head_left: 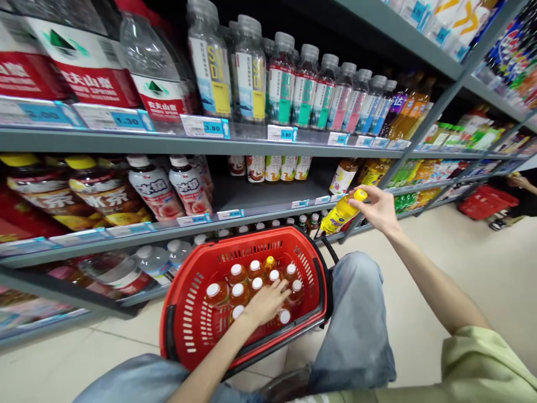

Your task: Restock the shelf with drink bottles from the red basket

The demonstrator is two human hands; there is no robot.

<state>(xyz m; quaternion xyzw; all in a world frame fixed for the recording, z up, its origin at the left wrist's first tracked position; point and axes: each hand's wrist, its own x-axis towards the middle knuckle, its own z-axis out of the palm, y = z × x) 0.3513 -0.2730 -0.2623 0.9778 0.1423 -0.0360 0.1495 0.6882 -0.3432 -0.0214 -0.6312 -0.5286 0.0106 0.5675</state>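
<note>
My right hand [377, 208] pinches a yellow drink bottle [339, 215] near its yellow cap. The bottle is tilted in front of the shelf, beyond the far right corner of the red shopping basket [184, 280]. Inside the basket, several amber drink bottles with white caps [237, 291] stand upright, along with a yellow-capped bottle [271, 263] at the back. My left hand [268, 302] reaches over them with its fingers stretched out; they lie over the bottle tops, and I cannot tell whether they press on any. It partly hides the bottles beneath.
Grey store shelves [251, 146] packed with drinks run along the far side. Several peach drink bottles [188, 184] stand on the middle shelf. A black basket handle [330, 251] sticks out at right. Farther along the aisle are another red basket [486, 202] and a person [524, 196].
</note>
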